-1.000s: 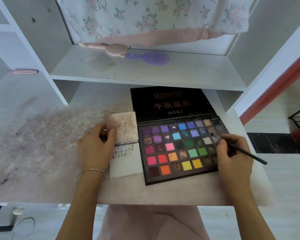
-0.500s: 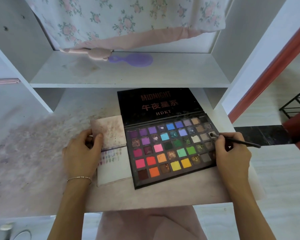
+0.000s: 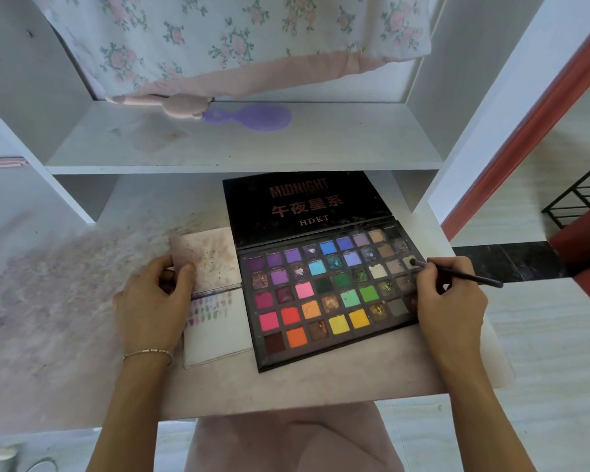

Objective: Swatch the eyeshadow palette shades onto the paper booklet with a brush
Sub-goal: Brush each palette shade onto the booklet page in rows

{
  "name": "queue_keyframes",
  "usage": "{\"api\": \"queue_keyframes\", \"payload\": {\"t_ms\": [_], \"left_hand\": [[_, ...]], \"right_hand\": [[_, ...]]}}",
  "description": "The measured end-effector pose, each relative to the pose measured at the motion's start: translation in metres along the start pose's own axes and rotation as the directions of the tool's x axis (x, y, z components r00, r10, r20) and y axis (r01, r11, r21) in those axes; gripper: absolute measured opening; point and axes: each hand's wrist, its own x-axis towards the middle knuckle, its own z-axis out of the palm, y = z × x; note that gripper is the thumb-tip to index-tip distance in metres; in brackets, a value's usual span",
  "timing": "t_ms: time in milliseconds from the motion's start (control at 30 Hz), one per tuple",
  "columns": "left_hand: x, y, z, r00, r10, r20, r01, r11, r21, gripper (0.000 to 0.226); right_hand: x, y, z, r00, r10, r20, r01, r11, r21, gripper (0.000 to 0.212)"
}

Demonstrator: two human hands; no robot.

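The palette (image 3: 324, 284) is laid open on the worktop (image 3: 321, 379), right of centre, with its black lid (image 3: 304, 202) folded back flat toward the shelf. Rows of square pans are seen: purples and blues at the far side, greens and neutrals toward the right, pinks, oranges and yellows at the near side. Several pans are visibly worn or broken up.

The brush (image 3: 457, 272) is held over the palette's right edge. Its tip is set on a pale beige pan in the second row from the far side, and the dark handle is angled out to the right. The right hand (image 3: 452, 301) is curled around the handle, with the brush pinched between fingers and thumb.

The booklet (image 3: 215, 301) is placed just left of the palette, touching or nearly touching its edge. It is opened: the far page is stained pinkish-brown with specks, and the near white page is marked with two short rows of small swatches near the fold. The left hand (image 3: 154, 301) is closed on the booklet's left edge, the thumb pressed on the far page. A thin bracelet (image 3: 147, 352) is worn on that wrist.

The worktop is smeared with pink and purple powder to the left. A shelf (image 3: 252, 155) is fitted above it, on which a purple hairbrush (image 3: 252, 116) and a pink item (image 3: 181, 105) are lying. Floral cloth (image 3: 235, 39) is hung above the shelf.
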Motion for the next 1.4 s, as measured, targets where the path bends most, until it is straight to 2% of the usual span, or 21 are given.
{"api": "queue_keyframes", "payload": {"t_ms": [400, 533, 733, 800, 933, 1067, 1267, 1400], "left_hand": [[-0.001, 0.002, 0.000, 1.000, 0.000, -0.006, 0.000, 1.000, 0.010, 0.044], [-0.002, 0.004, -0.002, 1.000, -0.005, 0.001, 0.005, 1.000, 0.008, 0.044], [-0.002, 0.005, -0.002, 1.000, -0.001, 0.013, 0.001, 1.000, -0.010, 0.046], [-0.002, 0.005, -0.001, 1.000, -0.005, 0.019, 0.005, 1.000, -0.023, 0.045], [-0.002, 0.004, -0.001, 1.000, -0.016, 0.008, 0.016, 1.000, -0.024, 0.023], [-0.002, 0.005, -0.002, 1.000, -0.014, 0.010, 0.014, 1.000, -0.007, 0.019], [-0.002, 0.006, -0.004, 1.000, -0.010, -0.002, 0.010, 1.000, -0.015, 0.013], [-0.002, 0.005, -0.004, 1.000, -0.022, 0.000, 0.022, 1.000, -0.016, 0.015]], "right_hand": [[0.000, 0.000, 0.001, 1.000, 0.015, 0.011, -0.015, 1.000, 0.003, 0.012], [-0.006, -0.005, 0.000, 1.000, -0.030, 0.003, 0.030, 0.998, 0.063, 0.015], [-0.024, -0.024, 0.009, 0.980, -0.113, 0.163, 0.078, 0.975, 0.209, 0.033], [-0.032, -0.034, 0.016, 0.964, -0.131, 0.233, 0.060, 0.956, 0.287, 0.033], [-0.057, -0.056, 0.035, 0.907, -0.182, 0.379, 0.013, 0.914, 0.406, 0.028], [-0.080, -0.075, 0.056, 0.853, -0.224, 0.471, 0.020, 0.917, 0.398, 0.012], [-0.090, -0.087, 0.075, 0.802, -0.267, 0.534, 0.091, 0.939, 0.333, 0.023], [-0.090, -0.087, 0.080, 0.790, -0.288, 0.541, 0.156, 0.948, 0.277, 0.016]]}}
